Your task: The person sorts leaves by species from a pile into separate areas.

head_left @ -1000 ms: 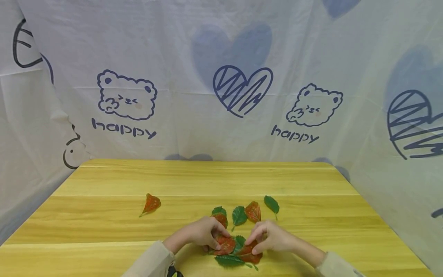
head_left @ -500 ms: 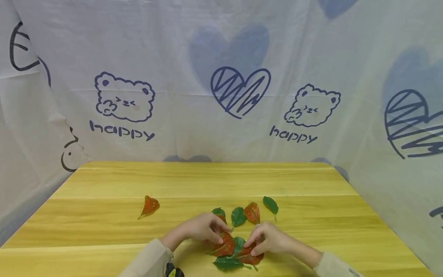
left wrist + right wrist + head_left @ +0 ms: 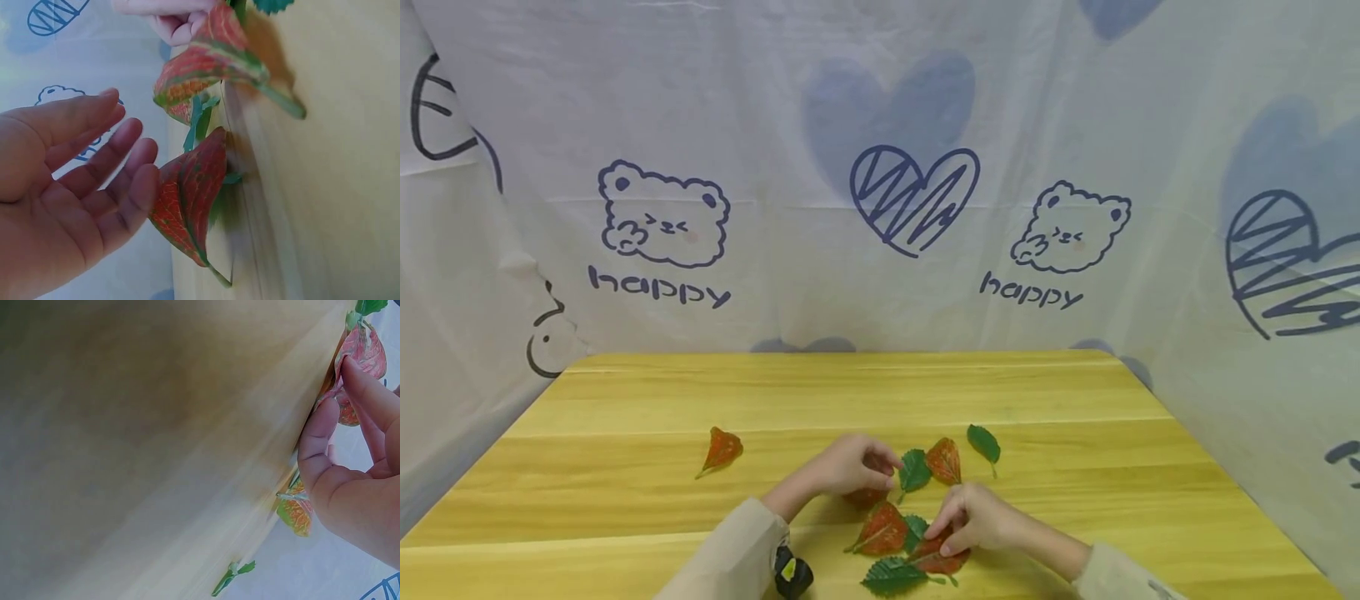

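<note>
My left hand, fingers loosely bent and holding nothing, hovers by a red leaf. In the left wrist view its fingertips come right at that leaf's edge; in the head view the hand covers most of it. My right hand pinches another red leaf between thumb and fingers at the front of the cluster. Left of it lies a red leaf with its stem to the left. A green leaf shows partly between these two, and a toothed green leaf lies in front.
Behind the hands lie a green leaf, a red leaf and, further right, another green leaf. A lone red leaf lies to the left on the wooden table. A printed white cloth hangs behind the table.
My left hand has let go of the red leaf at the cluster's left and moved back to the red leaf behind it. My right hand has stayed on its leaf.
</note>
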A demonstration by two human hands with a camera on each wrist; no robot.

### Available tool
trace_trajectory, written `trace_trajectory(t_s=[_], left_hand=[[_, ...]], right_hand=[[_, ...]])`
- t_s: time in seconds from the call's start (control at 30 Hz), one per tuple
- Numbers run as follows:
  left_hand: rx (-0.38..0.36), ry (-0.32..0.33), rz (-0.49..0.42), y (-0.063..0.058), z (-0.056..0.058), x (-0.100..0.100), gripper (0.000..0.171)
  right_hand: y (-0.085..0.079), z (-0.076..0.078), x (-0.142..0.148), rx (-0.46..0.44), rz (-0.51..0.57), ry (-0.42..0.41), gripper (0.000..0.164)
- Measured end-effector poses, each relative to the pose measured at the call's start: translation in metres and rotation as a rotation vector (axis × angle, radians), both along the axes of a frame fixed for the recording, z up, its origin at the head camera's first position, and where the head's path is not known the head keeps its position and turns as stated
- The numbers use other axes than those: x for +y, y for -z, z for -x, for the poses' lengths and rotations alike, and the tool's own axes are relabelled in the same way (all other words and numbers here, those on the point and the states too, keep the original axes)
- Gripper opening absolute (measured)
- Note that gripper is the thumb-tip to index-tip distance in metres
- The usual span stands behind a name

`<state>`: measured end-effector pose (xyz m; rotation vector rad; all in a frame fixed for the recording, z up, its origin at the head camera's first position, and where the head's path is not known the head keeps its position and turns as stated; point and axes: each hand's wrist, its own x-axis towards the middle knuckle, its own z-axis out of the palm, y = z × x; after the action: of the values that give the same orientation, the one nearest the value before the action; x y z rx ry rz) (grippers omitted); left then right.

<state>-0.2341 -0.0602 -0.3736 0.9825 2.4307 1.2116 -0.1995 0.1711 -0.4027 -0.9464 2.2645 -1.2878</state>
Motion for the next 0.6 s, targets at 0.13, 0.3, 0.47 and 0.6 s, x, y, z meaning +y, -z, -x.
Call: trace_trajectory(t_s=[0.13,0.3,0.47,0.6], left_hand=[[0.037,0.004,-0.037,0.002,0.007,0.004,0.019],[0.086,0.011,-0.068,0.001,0.016,0.012,0.017],[0.115,-0.018,-0.058,0.002,0.025,0.019,0.018],[0.097,-0.039,-0.042,0.004,0.031,0.024,0.019]], right_hand=[[0.0,0.0,0.0,-0.021,-0.003,0.006,0.017],[-0.001,0.0,0.0,-0.019,-0.015,0.011,0.017],[-0.002,0.0,0.0,-0.018,-0.032,0.023,0.017],[-0.001,0.0,0.0,-0.013,-0.028,0.016,0.017]])
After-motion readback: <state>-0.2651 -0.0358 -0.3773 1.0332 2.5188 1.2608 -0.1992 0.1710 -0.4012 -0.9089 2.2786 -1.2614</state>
